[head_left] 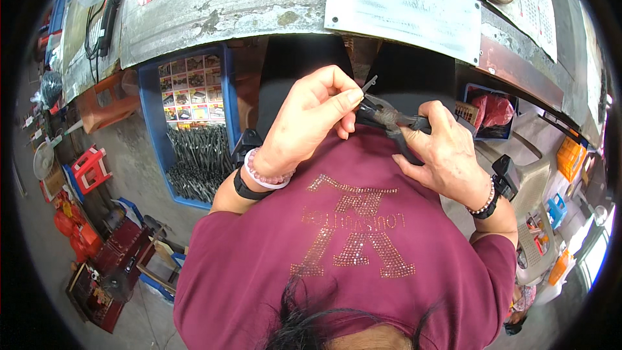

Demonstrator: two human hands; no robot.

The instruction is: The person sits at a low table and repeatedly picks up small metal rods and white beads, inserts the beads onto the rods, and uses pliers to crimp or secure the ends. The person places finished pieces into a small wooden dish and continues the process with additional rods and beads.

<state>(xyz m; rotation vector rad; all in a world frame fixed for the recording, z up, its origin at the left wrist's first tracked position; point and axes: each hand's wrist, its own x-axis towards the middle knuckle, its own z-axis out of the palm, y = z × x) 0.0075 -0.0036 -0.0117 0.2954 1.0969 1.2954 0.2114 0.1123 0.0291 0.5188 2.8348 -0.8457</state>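
Observation:
My left hand [304, 120] pinches a small, thin dark metal piece [370, 83] between thumb and fingertips, with one end sticking out up and to the right. My right hand [447, 152] is wrapped round the dark handles of a pair of pliers [387, 115], whose jaws point left at the pinched fingers. Whether the jaws grip the piece cannot be made out, as the left fingertips partly cover that spot. Both hands are held over my lap, just below the bench edge.
To the left, a blue crate [153, 136] holds many thin dark pieces [199, 163] and a printed picture sheet [192, 91]. A worn bench [227, 13] spans the front, bearing a white board [402, 13]. A red stool [91, 170] stands farther left; a small crate with red bags [495, 113] sits right.

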